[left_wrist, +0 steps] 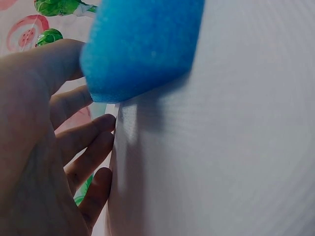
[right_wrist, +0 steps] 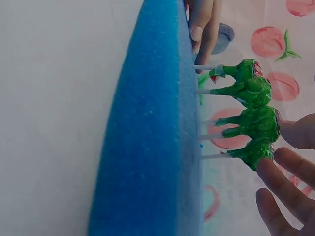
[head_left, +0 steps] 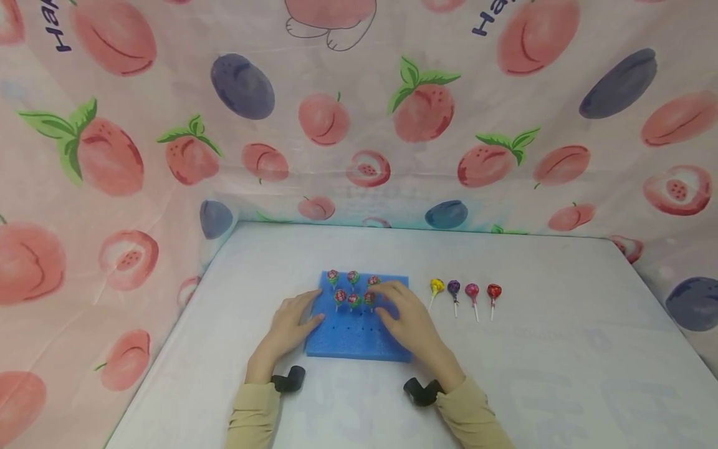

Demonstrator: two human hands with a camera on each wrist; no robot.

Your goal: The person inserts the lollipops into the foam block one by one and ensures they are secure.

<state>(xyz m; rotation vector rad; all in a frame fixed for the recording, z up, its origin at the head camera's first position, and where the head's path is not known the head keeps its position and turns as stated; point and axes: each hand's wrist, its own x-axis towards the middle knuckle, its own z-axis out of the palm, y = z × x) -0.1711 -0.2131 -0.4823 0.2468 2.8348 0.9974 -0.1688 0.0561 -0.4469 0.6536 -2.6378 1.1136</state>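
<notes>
A blue foam block (head_left: 359, 346) lies on the table with small holes in its top. Several lollipops in green and red wrappers (head_left: 353, 300) stand in it on their sticks, in two rows. My left hand (head_left: 291, 324) rests at the block's left edge, thumb and fingers spread along it. My right hand (head_left: 412, 321) reaches over the block's right side, fingertips right at the nearer row's right-end lollipop (head_left: 368, 299). In the right wrist view, thumb and fingers (right_wrist: 283, 184) are spread apart beside the green wrapped heads (right_wrist: 256, 153).
Right of the block, a yellow lollipop (head_left: 437, 286), a purple one (head_left: 454, 287), a pink one (head_left: 472, 290) and a red one (head_left: 494, 291) lie in a row on the white table (head_left: 561, 374). A fruit-printed curtain (head_left: 364, 125) hangs behind and at the sides.
</notes>
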